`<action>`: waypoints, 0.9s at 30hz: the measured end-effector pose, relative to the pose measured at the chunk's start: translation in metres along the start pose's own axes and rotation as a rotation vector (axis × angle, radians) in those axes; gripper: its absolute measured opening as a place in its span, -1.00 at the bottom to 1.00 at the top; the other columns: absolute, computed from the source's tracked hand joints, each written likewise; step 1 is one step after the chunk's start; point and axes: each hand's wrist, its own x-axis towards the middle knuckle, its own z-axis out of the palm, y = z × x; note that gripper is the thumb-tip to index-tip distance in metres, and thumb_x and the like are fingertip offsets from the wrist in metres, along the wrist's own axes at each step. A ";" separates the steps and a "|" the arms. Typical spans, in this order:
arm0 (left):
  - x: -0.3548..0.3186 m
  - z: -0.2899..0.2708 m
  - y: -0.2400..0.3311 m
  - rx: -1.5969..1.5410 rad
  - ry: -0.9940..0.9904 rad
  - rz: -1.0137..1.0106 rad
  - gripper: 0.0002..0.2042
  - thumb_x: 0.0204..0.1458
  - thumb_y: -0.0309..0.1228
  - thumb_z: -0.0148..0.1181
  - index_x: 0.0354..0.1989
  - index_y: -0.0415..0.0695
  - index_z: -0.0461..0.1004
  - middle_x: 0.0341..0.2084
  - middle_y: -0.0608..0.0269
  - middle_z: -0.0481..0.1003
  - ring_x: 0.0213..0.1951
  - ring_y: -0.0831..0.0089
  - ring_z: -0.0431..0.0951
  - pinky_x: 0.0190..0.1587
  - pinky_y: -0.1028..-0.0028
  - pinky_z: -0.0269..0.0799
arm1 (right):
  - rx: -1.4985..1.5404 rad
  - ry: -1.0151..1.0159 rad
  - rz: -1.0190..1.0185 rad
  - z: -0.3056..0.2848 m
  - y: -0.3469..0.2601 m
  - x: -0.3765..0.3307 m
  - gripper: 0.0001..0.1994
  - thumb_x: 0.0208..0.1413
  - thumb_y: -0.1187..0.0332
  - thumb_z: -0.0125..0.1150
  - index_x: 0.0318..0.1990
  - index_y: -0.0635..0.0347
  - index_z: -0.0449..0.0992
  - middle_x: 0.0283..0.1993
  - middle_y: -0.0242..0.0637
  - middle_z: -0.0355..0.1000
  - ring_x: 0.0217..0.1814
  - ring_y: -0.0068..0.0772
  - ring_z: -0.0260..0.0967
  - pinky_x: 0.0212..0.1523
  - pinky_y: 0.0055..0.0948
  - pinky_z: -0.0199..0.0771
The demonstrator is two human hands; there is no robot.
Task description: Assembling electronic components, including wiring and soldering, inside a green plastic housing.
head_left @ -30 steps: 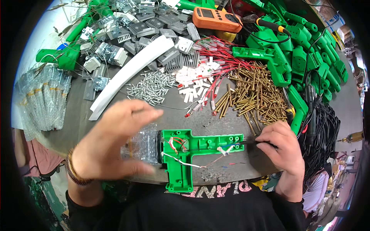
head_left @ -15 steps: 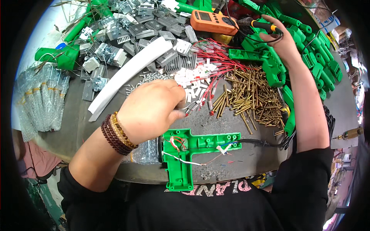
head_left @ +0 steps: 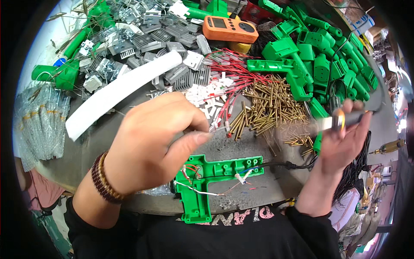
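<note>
my left hand pinched something too small to tell | my right hand gripped soldering iron | green housing half at worktop's near edge, wires laid in, joints judged unfinished, still uncovered

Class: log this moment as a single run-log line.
left hand: pinched, raised over green housing | right hand: holds blurred tool | brass screws: piled

The green housing is matt moulded plastic with thin rubbery wires. Brass-coloured screws gleam as polished metal. Finned heat sinks look dull grey aluminium. The bench is scuffed, dark and matt. The bracelet is glossy beads.
</note>
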 end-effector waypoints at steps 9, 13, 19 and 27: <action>-0.019 0.011 0.037 0.139 0.017 0.294 -0.84 -0.29 -0.40 0.41 -0.47 0.00 0.60 -0.49 0.39 0.48 -0.54 0.40 0.41 -0.42 0.35 0.12 | 0.096 0.020 0.130 0.002 0.028 -0.024 -0.67 0.44 0.04 -0.21 -0.05 0.08 0.35 -0.41 -0.22 0.40 -0.81 -0.65 -0.01 -0.80 -0.64 0.07; -0.020 0.018 0.036 0.147 0.103 0.305 -0.83 -0.32 -0.40 0.40 -0.46 0.00 0.60 -0.46 0.38 0.47 -0.53 0.40 0.40 -0.40 0.33 0.11 | 0.108 0.005 0.104 -0.007 0.031 -0.025 -0.68 0.44 0.04 -0.20 -0.04 0.04 0.38 -0.37 -0.19 0.42 -0.78 -0.64 0.05 -0.77 -0.65 0.14; -0.022 0.023 0.030 0.209 0.160 0.341 -0.80 -0.36 -0.41 0.40 -0.47 -0.02 0.60 -0.47 0.37 0.46 -0.54 0.37 0.39 -0.39 0.33 0.11 | 0.105 0.040 0.068 -0.010 0.029 -0.022 -0.67 0.44 0.01 -0.21 -0.06 0.02 0.39 -0.34 -0.23 0.41 -0.75 -0.63 0.08 -0.72 -0.67 0.19; -0.019 0.027 0.030 0.225 0.199 0.308 -0.78 -0.38 -0.41 0.41 -0.45 -0.02 0.59 -0.48 0.38 0.45 -0.52 0.37 0.36 -0.38 0.33 0.09 | 0.055 0.063 0.011 -0.013 0.026 -0.022 -0.66 0.45 0.01 -0.24 -0.05 0.02 0.38 -0.32 -0.25 0.39 -0.75 -0.65 0.06 -0.72 -0.69 0.19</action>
